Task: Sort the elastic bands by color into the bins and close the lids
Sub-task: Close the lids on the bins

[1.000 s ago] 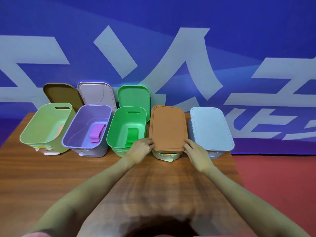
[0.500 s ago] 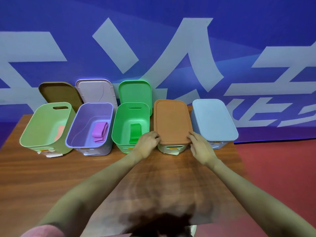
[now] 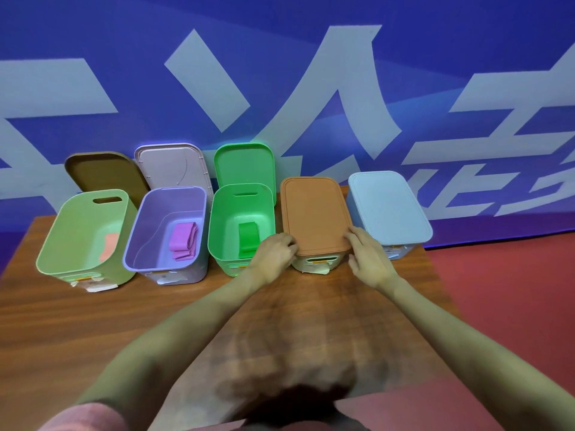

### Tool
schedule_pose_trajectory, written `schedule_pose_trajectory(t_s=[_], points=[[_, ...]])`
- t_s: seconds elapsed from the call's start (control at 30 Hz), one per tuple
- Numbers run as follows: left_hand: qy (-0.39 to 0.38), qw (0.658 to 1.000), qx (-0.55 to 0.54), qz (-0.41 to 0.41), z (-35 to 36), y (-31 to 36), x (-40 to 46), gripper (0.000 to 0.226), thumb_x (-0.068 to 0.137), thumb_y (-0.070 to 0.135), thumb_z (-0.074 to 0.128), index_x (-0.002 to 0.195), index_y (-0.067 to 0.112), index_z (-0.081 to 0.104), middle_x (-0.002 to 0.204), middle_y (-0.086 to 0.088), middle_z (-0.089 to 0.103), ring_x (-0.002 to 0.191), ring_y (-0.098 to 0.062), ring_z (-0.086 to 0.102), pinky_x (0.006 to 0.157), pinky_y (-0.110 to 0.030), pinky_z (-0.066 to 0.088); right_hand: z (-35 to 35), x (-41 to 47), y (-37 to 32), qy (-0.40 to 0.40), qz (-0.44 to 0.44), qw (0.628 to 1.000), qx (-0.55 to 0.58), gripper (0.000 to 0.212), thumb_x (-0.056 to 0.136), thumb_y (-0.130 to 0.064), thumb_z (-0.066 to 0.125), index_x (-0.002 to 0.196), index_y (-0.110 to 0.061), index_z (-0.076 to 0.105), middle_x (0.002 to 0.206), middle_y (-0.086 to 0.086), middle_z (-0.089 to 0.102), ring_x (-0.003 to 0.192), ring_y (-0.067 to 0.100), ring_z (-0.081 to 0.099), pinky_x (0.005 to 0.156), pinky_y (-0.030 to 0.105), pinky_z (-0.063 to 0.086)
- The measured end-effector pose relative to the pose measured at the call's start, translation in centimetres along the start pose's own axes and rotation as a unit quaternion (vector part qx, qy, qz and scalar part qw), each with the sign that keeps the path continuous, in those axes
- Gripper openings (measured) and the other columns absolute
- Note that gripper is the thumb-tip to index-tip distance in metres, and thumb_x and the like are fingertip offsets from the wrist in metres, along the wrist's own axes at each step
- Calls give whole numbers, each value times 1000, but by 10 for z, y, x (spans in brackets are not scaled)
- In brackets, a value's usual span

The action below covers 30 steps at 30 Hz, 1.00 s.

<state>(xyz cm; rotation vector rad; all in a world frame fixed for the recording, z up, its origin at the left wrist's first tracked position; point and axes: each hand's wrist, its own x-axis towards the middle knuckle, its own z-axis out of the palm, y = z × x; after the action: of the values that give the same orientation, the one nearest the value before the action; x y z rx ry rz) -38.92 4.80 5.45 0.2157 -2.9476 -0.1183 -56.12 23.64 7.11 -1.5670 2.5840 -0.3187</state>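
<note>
Both hands remain at the orange lid's near corners, little changed from half a second earlier. Wooden table (image 3: pixel 93 321): five bins along its far edge. Light green bin (image 3: pixel 84 234), purple bin (image 3: pixel 146 231) with pink bands (image 3: pixel 183 241), and green bin (image 3: pixel 230 228) with green band (image 3: pixel 248 239) stand open; orange lid (image 3: pixel 314 214) and blue lid (image 3: pixel 387 206) are seated. Left hand (image 3: pixel 275 258), fingers curled, and right hand (image 3: pixel 367 256), fingers nearly straight, press the orange lid's near corners.
</note>
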Motion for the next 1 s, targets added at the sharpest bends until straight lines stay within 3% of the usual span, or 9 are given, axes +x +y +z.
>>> schedule_pose_trajectory(t_s=[0.3,0.47,0.6,0.77,0.87,1.0], points=[[79,991,-5,-111,-18,-13,-28,27,87,22,61,108,5,64,103,-14,66,92,-33,64,76,-39,53,-7,35,-29,14,-63,997,30,51,94,-26,49,140,-10,36,151,11,30,138,26,30,113,39,27],[76,977,-12,-199,-34,-46,-44,34,84,18,66,115,3,62,111,-17,64,100,-36,62,84,-42,52,0,62,-57,-7,-87,995,49,54,95,-28,46,143,-10,31,154,11,25,142,26,23,115,42,22],[79,968,-4,-237,-58,-85,-52,38,82,15,67,116,-1,60,112,-21,63,98,-39,61,82,-43,51,-3,89,-84,-10,-102,993,56,55,96,-27,44,145,-9,27,155,12,22,143,27,19,117,42,19],[74,951,-31,-300,-87,-145,-43,40,88,21,53,118,-4,57,117,-23,60,105,-41,56,86,-45,47,-10,137,-115,6,-105,992,72,58,94,-26,47,145,-10,25,154,14,25,143,27,21,116,41,18],[52,945,-57,-316,-96,-176,-29,42,92,20,55,128,-1,51,131,-20,52,116,-37,49,96,-44,41,-12,167,-128,16,-92,994,65,61,93,-24,49,145,-8,24,153,15,25,142,27,22,117,40,18],[33,948,-64,-310,-99,-211,-5,43,91,19,56,128,0,49,129,-19,52,115,-35,49,98,-41,40,-14,204,-143,18,-58,997,38,64,92,-23,51,146,-6,20,153,19,21,142,31,20,117,41,18]])
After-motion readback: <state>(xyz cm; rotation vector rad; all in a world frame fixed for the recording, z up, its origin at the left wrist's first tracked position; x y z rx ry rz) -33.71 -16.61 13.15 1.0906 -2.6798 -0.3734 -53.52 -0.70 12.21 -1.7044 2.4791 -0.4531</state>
